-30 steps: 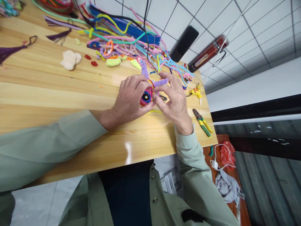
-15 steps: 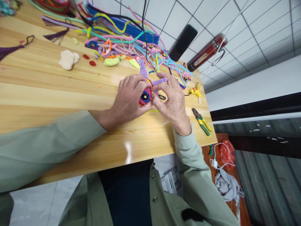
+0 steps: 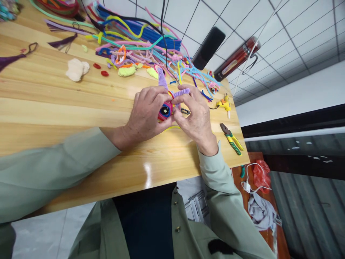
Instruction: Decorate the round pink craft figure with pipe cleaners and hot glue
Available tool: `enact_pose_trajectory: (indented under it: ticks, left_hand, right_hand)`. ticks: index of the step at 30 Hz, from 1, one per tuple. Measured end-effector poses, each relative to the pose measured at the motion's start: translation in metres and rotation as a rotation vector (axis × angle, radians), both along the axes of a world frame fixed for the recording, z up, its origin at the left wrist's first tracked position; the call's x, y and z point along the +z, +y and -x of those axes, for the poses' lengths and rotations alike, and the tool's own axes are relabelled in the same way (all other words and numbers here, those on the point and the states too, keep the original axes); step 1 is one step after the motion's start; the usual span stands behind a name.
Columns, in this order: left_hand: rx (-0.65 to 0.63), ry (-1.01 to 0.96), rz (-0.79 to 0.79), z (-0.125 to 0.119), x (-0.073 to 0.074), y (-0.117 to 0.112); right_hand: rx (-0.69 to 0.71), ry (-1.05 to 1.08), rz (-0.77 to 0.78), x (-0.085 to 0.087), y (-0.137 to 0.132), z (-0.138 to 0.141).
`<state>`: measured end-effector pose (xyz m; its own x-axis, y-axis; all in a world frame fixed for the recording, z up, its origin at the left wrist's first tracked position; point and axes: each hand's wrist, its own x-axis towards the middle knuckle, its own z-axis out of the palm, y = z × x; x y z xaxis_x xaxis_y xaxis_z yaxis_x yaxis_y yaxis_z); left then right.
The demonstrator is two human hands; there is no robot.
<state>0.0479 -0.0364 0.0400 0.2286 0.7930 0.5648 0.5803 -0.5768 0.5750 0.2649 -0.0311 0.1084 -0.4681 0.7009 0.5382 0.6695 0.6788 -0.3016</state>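
Note:
Between my hands is a small pipe-cleaner figure (image 3: 165,110), with coiled pink, red and blue rings around a black eye-like centre. Two purple fuzzy pieces (image 3: 162,80) stick out from its far side. My left hand (image 3: 145,115) is closed on the figure's left side, thumb below and fingers over the top. With thumb and index finger, my right hand (image 3: 198,118) pinches at its right edge; a tiny piece there is too small to make out. Behind the right fingers shows a dark slotted clip-like piece (image 3: 185,111). A yellow strand (image 3: 172,127) lies just below the figure.
Pipe cleaners (image 3: 142,36) in many colours heap along the table's back. Right lie a yellow glue gun (image 3: 224,103) and pliers (image 3: 231,138). A phone (image 3: 208,48) and a red thermos (image 3: 237,59) are behind. Cream pieces (image 3: 76,69) and purple tassels (image 3: 63,41) lie left.
My view has shifted very slightly. Both hands keep nearly the same hold on the figure, with hardly any finger movement visible.

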Motion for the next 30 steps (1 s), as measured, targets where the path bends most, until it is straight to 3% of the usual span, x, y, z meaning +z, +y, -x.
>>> enact_pose_trajectory:
  ticks: [4, 10, 14, 19, 25, 30]
  left_hand:
    - [-0.035, -0.007, 0.009, 0.003, 0.002, -0.002]
    - [-0.023, -0.045, -0.149, 0.004, 0.001, -0.002]
    - [0.016, -0.052, -0.136, 0.003, 0.005, 0.005]
    - [0.005, -0.100, -0.087, 0.005, 0.010, 0.017]
    - [-0.026, -0.140, -0.126, 0.013, 0.012, 0.016]
    - [-0.030, -0.134, -0.083, 0.015, 0.009, 0.018]
  right_hand:
    - [-0.035, -0.006, 0.040, -0.001, 0.000, 0.001]
    - [0.005, 0.033, 0.085, -0.004, 0.000, 0.000]
    - [0.024, 0.081, 0.127, -0.007, 0.000, 0.002]
    - [0.080, 0.191, 0.064, -0.012, -0.001, 0.010]
    - [0.039, 0.300, 0.238, -0.023, -0.002, 0.013]
    - [0.054, 0.357, 0.265, -0.024, -0.002, 0.010]
